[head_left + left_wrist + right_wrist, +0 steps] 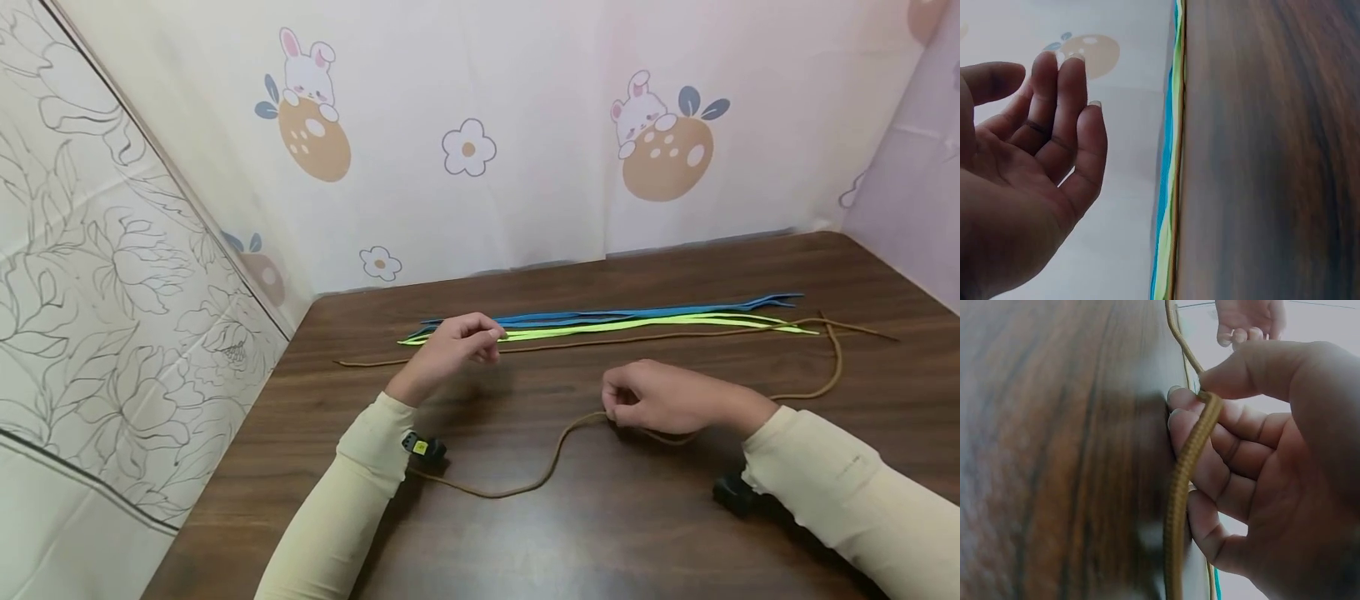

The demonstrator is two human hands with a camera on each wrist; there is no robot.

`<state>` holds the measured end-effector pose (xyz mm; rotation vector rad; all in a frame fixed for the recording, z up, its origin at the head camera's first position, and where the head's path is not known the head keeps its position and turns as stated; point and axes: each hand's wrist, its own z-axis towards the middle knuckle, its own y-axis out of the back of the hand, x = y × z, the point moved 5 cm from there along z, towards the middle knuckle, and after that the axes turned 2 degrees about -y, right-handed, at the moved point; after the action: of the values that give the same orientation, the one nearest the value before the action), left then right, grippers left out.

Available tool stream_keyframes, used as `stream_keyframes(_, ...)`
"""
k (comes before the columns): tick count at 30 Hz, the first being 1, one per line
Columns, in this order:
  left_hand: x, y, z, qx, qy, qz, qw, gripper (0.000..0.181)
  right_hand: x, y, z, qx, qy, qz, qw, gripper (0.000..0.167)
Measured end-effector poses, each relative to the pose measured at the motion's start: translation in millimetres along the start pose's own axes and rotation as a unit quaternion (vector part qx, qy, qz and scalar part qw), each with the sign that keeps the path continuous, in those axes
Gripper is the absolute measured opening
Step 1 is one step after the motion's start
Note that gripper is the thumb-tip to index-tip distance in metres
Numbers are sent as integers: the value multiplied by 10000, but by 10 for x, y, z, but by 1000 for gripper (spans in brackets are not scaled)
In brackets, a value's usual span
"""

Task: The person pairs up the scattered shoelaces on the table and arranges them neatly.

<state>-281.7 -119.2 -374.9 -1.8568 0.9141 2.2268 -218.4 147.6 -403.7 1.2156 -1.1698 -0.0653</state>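
Note:
Between thumb and fingertips, my right hand (663, 398) pinches a brown cord (1186, 469) just above the table. From that hold the cord runs left in a loose wave (517, 493) to beneath my left forearm. Its other side passes under my right wrist and bends up at the far right. My left hand (453, 352) hovers in the air with loosely bent fingers (1091, 150), holding nothing. Behind the hands, another stretch of brown cord (600, 342) lies nearly straight; whether it is a separate cord I cannot tell.
Yellow-green laces (675, 320) and blue laces (540, 317) lie lengthwise along the back of the dark wooden table (570, 550). A patterned wall covering (540, 225) rises behind the table's back edge. Black devices sit at both wrists.

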Motion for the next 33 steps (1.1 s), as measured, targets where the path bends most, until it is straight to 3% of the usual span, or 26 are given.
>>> stream_keyframes(13, -206, -274, -63, 1317, -76, -145, 9912, 23, -36, 42, 25, -238, -290, 585, 9976, 12)
stream_keyframes(25, -213, -470, -50, 1832, 81, 436, 9821, 32, -49, 95, 19, -459, -199, 1199, 9915, 17)
stream_keyframes(33, -184, -573, -102, 2330, 336, 155, 9718, 37, -52, 109, 45, -438, -262, 1587, 9860, 18)
